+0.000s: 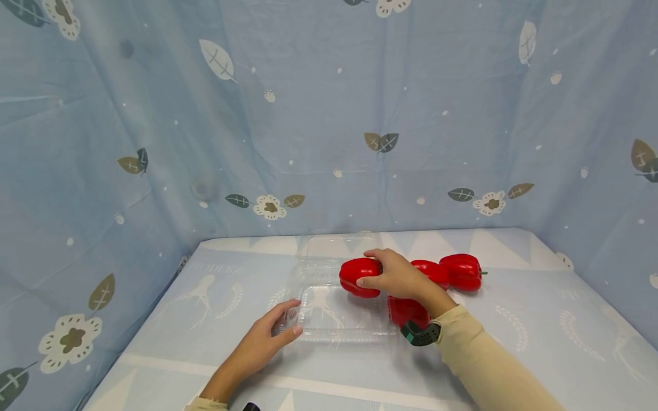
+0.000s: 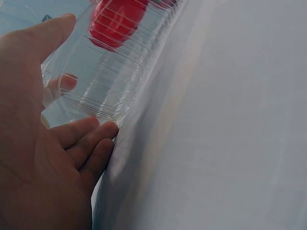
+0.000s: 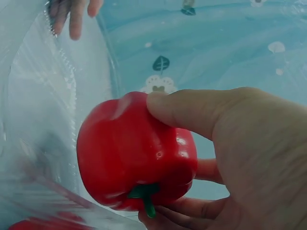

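My right hand (image 1: pixel 398 277) grips a red bell pepper (image 1: pixel 358 278) between thumb and fingers, over a clear plastic container (image 1: pixel 341 334) with its lid (image 1: pixel 336 246) folded back. In the right wrist view the pepper (image 3: pixel 129 153) lies sideways, its green stem (image 3: pixel 146 196) pointing toward the camera. At the container's left side is my left hand (image 1: pixel 262 342), fingers fairly straight and thumb apart. The left wrist view has its fingertips (image 2: pixel 108 129) right at a corner of the ribbed container wall (image 2: pixel 103 103), with one finger seen through the plastic.
Right of the container are more red bell peppers: one (image 1: pixel 465 272) at the far end of the group, another (image 1: pixel 433 272) beside it, and a nearer one (image 1: pixel 406 311) partly behind my right wrist. A patterned cloth curtain (image 1: pixel 329 142) stands around the table (image 1: pixel 205 337).
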Demonstrator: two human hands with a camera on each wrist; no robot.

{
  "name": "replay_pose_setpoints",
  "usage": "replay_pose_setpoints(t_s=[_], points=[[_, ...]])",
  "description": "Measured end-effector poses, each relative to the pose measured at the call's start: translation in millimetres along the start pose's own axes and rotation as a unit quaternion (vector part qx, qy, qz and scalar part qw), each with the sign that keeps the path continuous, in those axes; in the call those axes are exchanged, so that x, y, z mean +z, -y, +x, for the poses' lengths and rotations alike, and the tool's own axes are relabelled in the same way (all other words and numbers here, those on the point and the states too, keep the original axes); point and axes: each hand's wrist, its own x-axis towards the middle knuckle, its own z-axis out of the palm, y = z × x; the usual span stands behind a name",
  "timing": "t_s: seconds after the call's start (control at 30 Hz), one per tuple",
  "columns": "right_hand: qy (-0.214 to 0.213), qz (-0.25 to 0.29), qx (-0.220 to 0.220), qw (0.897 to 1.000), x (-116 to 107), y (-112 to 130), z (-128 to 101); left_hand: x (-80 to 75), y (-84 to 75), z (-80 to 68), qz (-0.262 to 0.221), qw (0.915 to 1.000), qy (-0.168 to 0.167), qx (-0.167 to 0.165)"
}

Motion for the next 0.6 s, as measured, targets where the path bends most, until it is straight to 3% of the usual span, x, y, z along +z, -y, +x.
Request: replay_pose_setpoints(t_s=[0.6], points=[[0.000,-0.108,-0.028,0.994,7.7,3.3,-1.9,0.4,0.6,1.1,0.012,0.9999,-0.002,0.002]])
